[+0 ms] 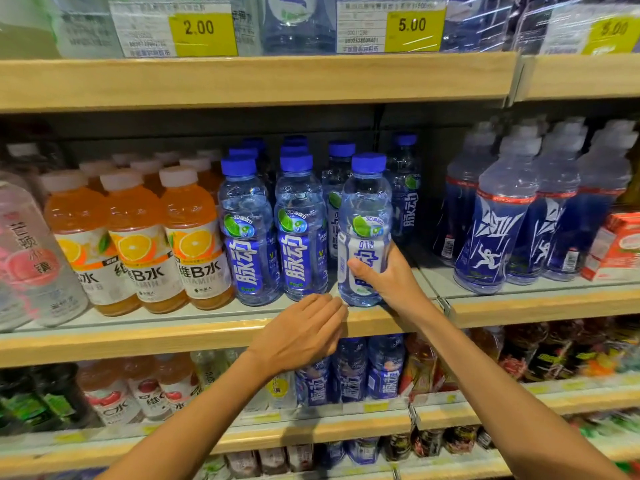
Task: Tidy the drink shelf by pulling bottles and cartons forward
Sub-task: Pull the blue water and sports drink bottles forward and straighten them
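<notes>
Bottle (365, 230) with a blue cap and a white label, standing upright at the front edge of the middle shelf (173, 337), at the right end of a row of similar drinks. The right hand (388, 275) grips it low on the label: the thumb lies across the front, and the other fingers curl round the right side and back, mostly hidden. The left hand (301, 330) hovers palm down just in front of the shelf edge, holding nothing, its fingers straight and pressed together. Their tips are just beside the bottle's base, on its left, and whether they touch it cannot be told. Immediately left of the held bottle, two blue-labelled bottles (299, 230) of the same shape stand in the front row, touching each other, with at least six more blue caps visible behind. Further left are three orange drink bottles (138, 244) with white caps in front, more behind them, then one pink-labelled bottle (34, 258) at the far left. Right of a gap stand at least four dark blue bottles (498, 230) with pale caps, and one red carton (616, 247) at the frame's edge. Three yellow price tags (202, 32) show along the top.
</notes>
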`<state>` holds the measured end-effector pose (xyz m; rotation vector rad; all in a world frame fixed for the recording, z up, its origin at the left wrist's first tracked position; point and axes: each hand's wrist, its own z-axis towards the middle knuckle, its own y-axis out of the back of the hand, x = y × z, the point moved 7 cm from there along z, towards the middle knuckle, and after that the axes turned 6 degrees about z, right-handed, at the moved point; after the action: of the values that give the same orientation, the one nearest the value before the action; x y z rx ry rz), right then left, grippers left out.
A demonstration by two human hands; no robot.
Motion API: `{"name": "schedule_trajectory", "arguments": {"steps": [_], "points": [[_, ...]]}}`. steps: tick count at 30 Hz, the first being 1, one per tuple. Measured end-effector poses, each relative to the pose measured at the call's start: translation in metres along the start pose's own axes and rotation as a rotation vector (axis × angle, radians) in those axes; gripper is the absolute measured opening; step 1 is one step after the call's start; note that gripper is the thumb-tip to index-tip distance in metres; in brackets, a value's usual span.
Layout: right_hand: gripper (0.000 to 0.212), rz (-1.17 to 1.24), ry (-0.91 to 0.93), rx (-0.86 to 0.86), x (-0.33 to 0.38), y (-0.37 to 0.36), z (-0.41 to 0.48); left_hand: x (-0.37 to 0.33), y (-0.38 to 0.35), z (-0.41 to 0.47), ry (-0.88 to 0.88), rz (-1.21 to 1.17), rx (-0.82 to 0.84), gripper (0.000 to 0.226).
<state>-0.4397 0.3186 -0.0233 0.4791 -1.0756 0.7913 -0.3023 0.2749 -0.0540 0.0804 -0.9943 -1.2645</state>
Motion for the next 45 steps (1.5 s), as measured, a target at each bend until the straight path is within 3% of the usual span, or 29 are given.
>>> {"name": "schedule_trajectory", "arguments": {"steps": [3,6,8,24,28,31,36,41,45], "points": [[0.061,-0.026,-0.051,-0.004,-0.010,-0.001,0.011,-0.002,-0.002,-0.003,-0.006,0.024,-0.036,0.029],[0.031,-0.090,-0.037,0.010,-0.011,-0.004,0.020,-0.003,-0.002,-0.006,0.003,0.034,-0.061,0.028],[0.023,-0.093,-0.024,0.015,-0.012,-0.006,0.027,-0.002,-0.003,-0.007,0.008,0.034,-0.065,0.028],[0.046,-0.002,-0.039,-0.045,-0.022,-0.014,0.062,-0.001,-0.003,-0.003,0.071,-0.015,-0.032,0.027],[0.053,-0.100,-0.080,-0.075,-0.025,-0.004,0.058,-0.002,-0.002,0.008,0.126,-0.075,0.018,0.025],[0.060,-0.142,-0.087,-0.208,-0.025,0.026,0.049,-0.009,-0.003,0.024,0.143,-0.096,0.047,0.027],[0.039,-0.300,0.009,-0.426,-0.017,0.081,0.041,-0.022,-0.015,0.059,0.131,-0.132,0.137,0.037],[0.071,-0.410,0.000,-0.441,-0.029,0.091,0.060,-0.025,-0.032,0.068,0.139,-0.117,0.231,0.041],[0.089,-0.420,-0.125,-0.444,-0.047,0.091,0.082,-0.024,-0.035,0.066,0.137,-0.125,0.237,0.040]]}}
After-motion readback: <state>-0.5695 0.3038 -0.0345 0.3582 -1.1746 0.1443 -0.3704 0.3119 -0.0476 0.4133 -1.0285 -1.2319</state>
